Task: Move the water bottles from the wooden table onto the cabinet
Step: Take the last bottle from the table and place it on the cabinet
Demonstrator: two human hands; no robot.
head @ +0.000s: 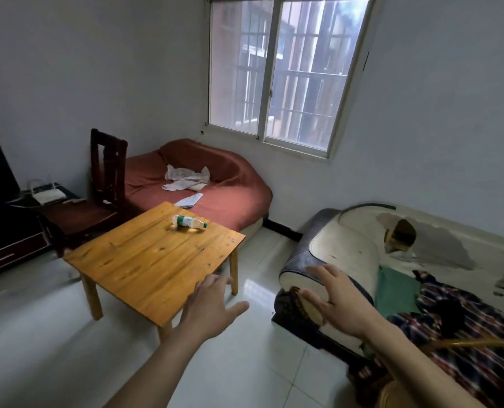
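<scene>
One clear water bottle (189, 222) with a green label and green cap lies on its side near the far edge of the low wooden table (144, 260). My left hand (212, 307) hovers open over the table's near right corner, well short of the bottle. My right hand (336, 301) is open too, fingers spread, in front of the sofa arm to the right of the table. A dark cabinet (6, 242) stands at the left edge of the view, partly cut off.
A dark wooden chair (103, 184) stands behind the table's left side. A red-covered couch (215, 184) with papers sits under the window. A worn white sofa (362, 248) with blankets fills the right. White tiled floor (38, 334) surrounds the table.
</scene>
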